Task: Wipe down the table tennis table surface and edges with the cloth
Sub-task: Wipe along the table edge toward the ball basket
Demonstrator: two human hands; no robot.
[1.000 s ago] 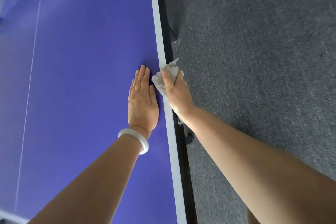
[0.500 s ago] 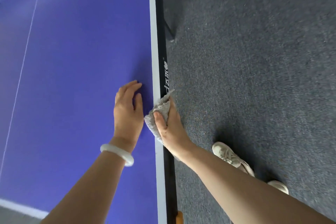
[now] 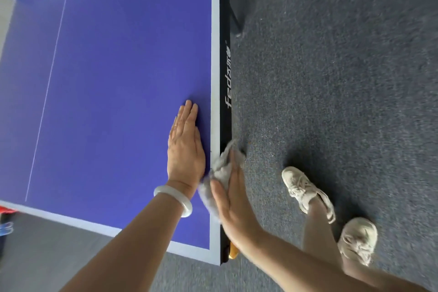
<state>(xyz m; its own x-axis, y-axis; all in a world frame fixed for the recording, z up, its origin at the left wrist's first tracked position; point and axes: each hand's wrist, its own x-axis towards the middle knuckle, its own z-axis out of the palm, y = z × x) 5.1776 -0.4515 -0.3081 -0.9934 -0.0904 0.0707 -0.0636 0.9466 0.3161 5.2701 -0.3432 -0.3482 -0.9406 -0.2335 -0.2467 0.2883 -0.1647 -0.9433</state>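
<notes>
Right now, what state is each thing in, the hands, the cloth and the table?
left hand: open, flat on the blue top.
right hand: pressing the cloth on the table's side edge.
cloth: crumpled, wrapped over the edge.
table: bare apart from the hands.

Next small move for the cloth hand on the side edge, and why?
Probably slide the right hand and cloth the last stretch toward the near corner. The cloth is pressed against the table's white border and black side rail, a short stretch before the corner. The left hand lies flat on the blue top, bracing.
</notes>
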